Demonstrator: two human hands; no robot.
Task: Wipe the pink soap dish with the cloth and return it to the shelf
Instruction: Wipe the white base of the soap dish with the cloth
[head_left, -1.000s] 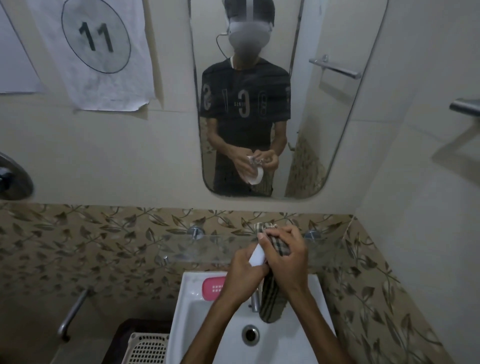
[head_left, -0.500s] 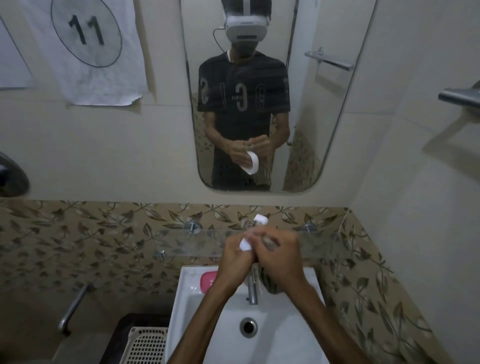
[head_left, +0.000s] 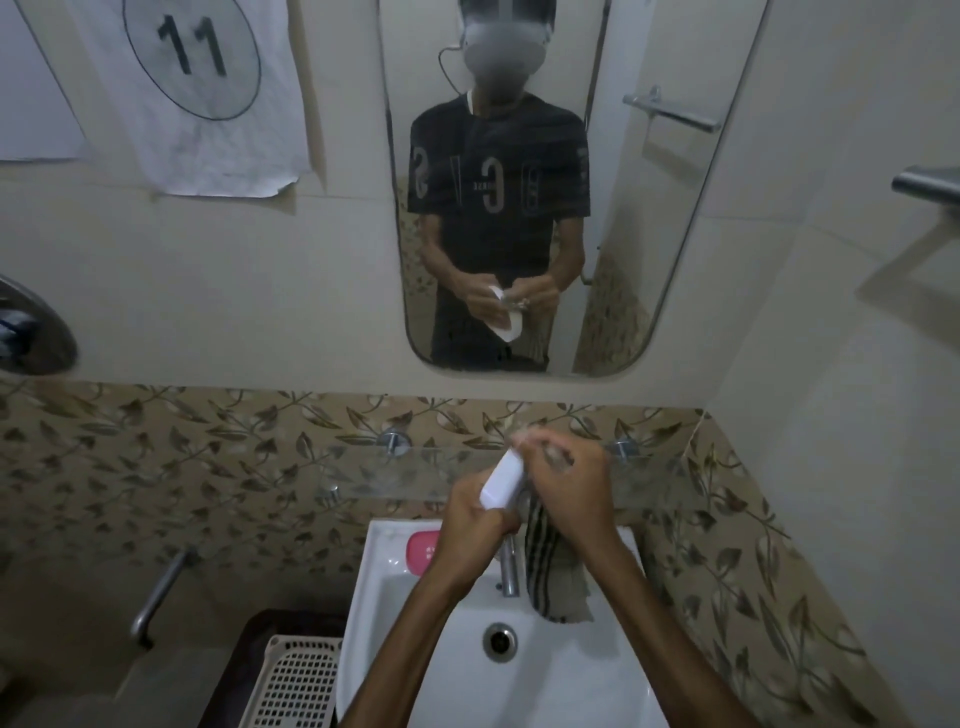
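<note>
White dish piece (head_left: 503, 479) gripped in left hand (head_left: 475, 519), fingers curled round it, centre frame above basin (head_left: 597, 675). Right hand (head_left: 569, 483) clutches striped cloth (head_left: 545, 566), which hangs beside tap (head_left: 508, 569). Pink soap dish part (head_left: 422, 552) sits on basin's back-left rim. Glass shelf (head_left: 395, 470) behind hands.

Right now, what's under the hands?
Under the hands a striped cloth hangs over the white sink, beside the tap. A pink thing sits on the rim, partly covered by the left hand.
</note>
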